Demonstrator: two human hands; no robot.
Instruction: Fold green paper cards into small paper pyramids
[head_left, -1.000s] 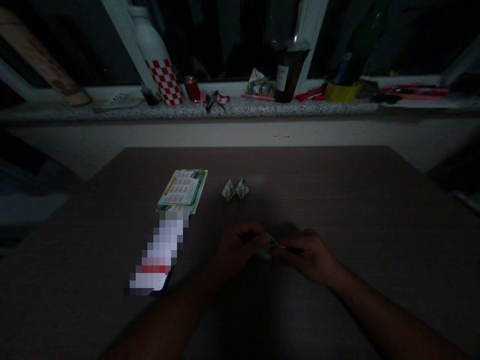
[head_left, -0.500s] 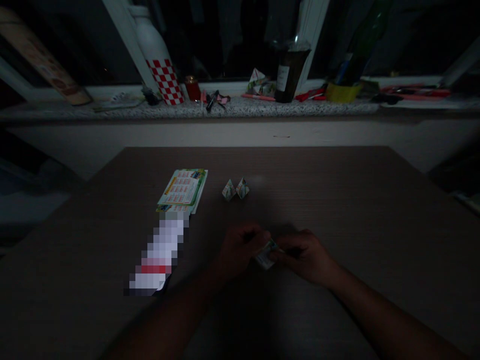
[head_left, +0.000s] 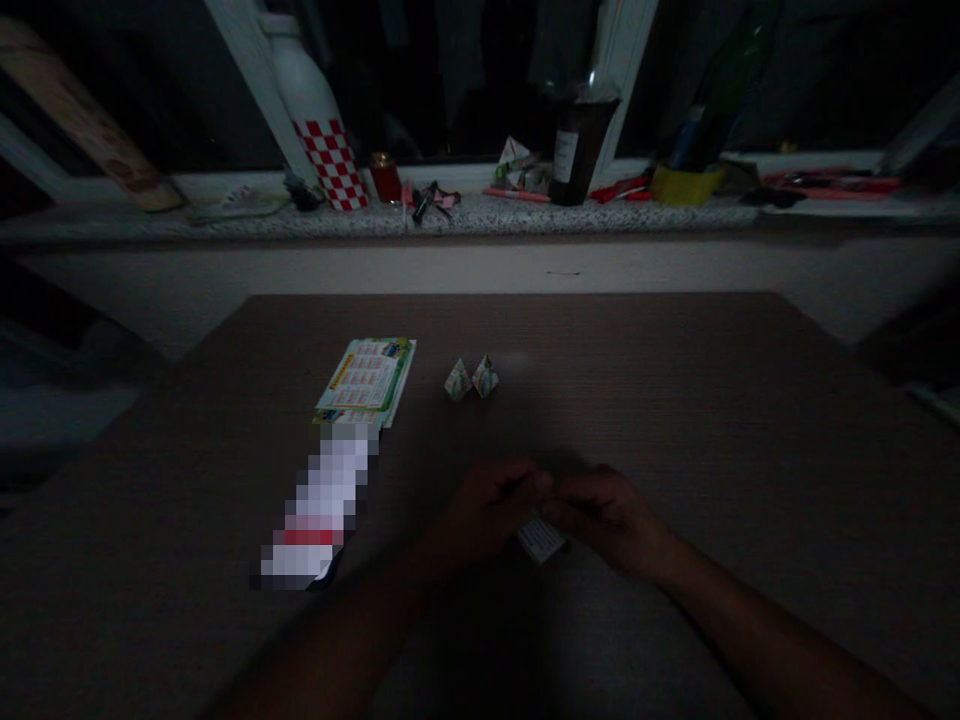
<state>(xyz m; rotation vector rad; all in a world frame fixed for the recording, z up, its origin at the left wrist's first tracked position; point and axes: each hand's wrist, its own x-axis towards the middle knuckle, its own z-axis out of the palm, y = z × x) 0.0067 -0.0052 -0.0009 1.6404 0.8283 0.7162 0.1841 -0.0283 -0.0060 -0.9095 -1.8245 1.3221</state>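
Between my hands is a small folded piece of printed paper (head_left: 541,541), its lower part showing below my fingers. My left hand (head_left: 499,505) pinches its upper edge from the left. From the right, my right hand (head_left: 611,515) grips it too, thumb and fingers pressed together, and the fingertips of both hands meet. The paper's upper part is hidden behind them. Farther back on the table stand two small folded paper pieces with pointed tops, one on the left (head_left: 457,381) and one on the right (head_left: 485,378), side by side.
A stack of printed calendar sheets (head_left: 364,375) lies left on the table (head_left: 675,380). In front of it is a phone-like object with a blurred-out bright face (head_left: 322,500). The windowsill (head_left: 480,218) behind holds a checkered bottle (head_left: 330,160), a dark cup (head_left: 581,150) and a red jar (head_left: 385,178).
My fingertips have come together over the top of the paper. Its visible part now points lower, toward me. The two folded pieces and the stack have stayed put.
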